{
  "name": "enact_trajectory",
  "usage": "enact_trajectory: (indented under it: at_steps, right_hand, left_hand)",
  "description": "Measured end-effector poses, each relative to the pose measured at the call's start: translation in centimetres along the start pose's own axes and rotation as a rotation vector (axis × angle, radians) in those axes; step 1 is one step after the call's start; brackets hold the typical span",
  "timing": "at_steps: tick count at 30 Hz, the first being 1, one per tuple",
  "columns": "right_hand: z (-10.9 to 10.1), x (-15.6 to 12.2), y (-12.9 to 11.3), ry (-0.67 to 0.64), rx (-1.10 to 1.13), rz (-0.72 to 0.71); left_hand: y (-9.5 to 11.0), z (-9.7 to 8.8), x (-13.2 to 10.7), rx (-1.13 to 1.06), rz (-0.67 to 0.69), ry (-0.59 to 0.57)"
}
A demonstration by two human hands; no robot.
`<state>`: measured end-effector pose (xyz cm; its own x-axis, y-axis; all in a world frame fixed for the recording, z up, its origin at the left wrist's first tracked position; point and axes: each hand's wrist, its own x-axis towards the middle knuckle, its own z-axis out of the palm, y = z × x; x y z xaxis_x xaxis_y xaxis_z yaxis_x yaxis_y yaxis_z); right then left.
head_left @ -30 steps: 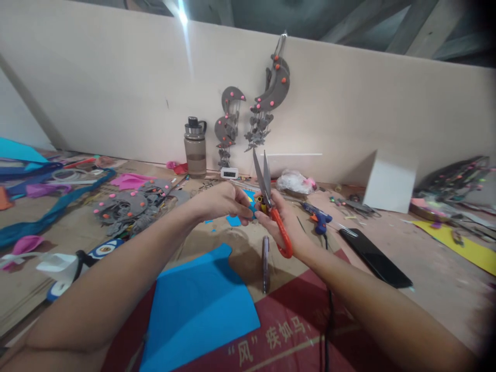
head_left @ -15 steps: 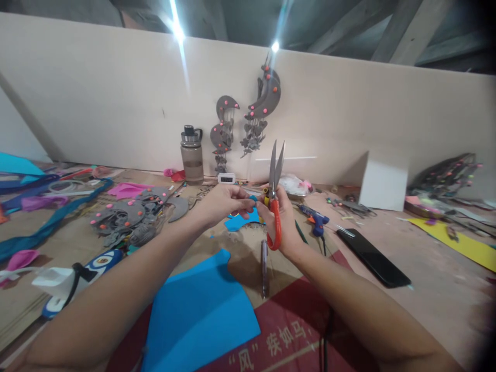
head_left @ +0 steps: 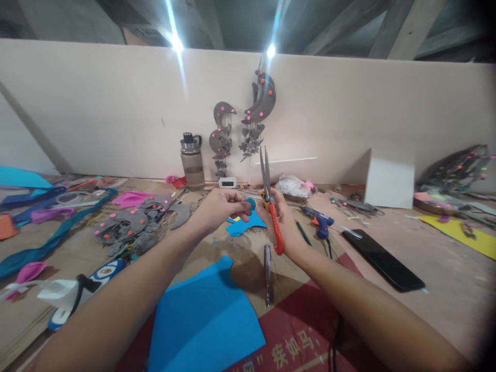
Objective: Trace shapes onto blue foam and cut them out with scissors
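We had a small blue piece (head_left: pixel 251 203) pinched at the fingertips of our left grip (head_left: pixel 222 211), and our right grip (head_left: pixel 289 225) was closed around red-handled scissors (head_left: pixel 276 230), their blades pointing up, slightly apart. Brown cardboard (head_left: pixel 211 249) covered part of our cluttered tabletop (head_left: pixel 449 263), and a large blue sheet (head_left: pixel 205 315) lay nearest us. Behind ran a pale wall (head_left: pixel 329 103) with grey crescent hangings (head_left: pixel 268 101), below concrete-looking beams (head_left: pixel 416 31) and two bright lights (head_left: pixel 177 42).
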<state>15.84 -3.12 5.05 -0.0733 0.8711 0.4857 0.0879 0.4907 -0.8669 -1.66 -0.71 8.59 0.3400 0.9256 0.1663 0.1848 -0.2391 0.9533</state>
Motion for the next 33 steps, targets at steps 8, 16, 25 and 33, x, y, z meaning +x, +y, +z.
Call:
enact_trajectory:
  at_steps: [8, 16, 25, 33]
  right_hand:
    - [-0.8, -1.0, -1.0, -0.256, -0.148, 0.121]
    - [-0.9, -1.5, -1.0, -0.350, -0.231, 0.124]
    - [-0.8, -1.6, -1.0, -0.402, -0.224, 0.155]
    - [-0.7, -1.6, -0.5, -0.410, -0.221, 0.153]
  left_hand:
    - [0.9, -3.7, 0.2, -0.205, 0.067, 0.199]
    - [1.7, -5.0, 0.1, -0.316, 0.102, 0.292]
    - [1.6, -5.2, 0.2, -0.350, 0.115, 0.288]
    - [1.5, -5.2, 0.3, -0.363, 0.117, 0.283]
